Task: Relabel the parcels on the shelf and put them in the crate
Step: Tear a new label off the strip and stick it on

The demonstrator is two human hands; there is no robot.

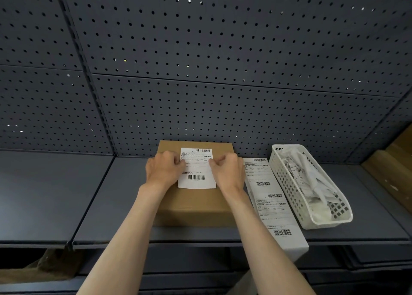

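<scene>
A brown cardboard parcel (pixel 196 203) lies flat on the dark grey shelf (pixel 111 205), up against the pegboard back. A white shipping label (pixel 197 172) with barcodes lies on its top face. My left hand (pixel 165 169) rests on the label's left edge with its fingers curled down onto it. My right hand (pixel 228 171) does the same on the label's right edge. Both hands press on the label and the parcel top. No crate is in view.
A strip of white printed labels (pixel 272 202) runs along the shelf right of the parcel and hangs over the front edge. A white perforated plastic basket (pixel 289 183) holding crumpled label backing stands further right. A wooden panel (pixel 392 161) stands at the far right.
</scene>
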